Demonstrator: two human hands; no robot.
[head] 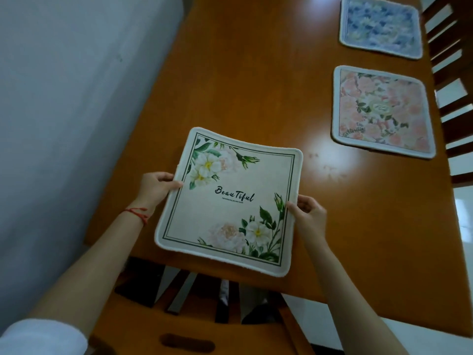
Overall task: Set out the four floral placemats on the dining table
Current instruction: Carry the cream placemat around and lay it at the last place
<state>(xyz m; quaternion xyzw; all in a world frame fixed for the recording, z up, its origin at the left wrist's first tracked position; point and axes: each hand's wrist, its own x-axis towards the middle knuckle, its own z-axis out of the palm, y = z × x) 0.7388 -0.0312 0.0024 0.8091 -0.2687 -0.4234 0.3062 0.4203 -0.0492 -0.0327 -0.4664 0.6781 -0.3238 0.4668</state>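
Note:
A cream placemat [230, 201] with white flowers and the word "Beautiful" is held over the near left part of the wooden dining table [256, 85]. My left hand [156, 188] pinches its left edge and my right hand [309, 216] grips its right edge. The mat bows slightly and its near edge overhangs the table's front edge. A pink floral placemat [381, 111] lies flat on the right side of the table. Beyond it a blue floral placemat [381, 26] lies flat at the far right.
A pale wall [64, 98] runs along the table's left side. Dark wooden chair backs [450, 80] stand along the right edge. A wooden chair [192, 334] sits below me at the front, with dark items under the table edge.

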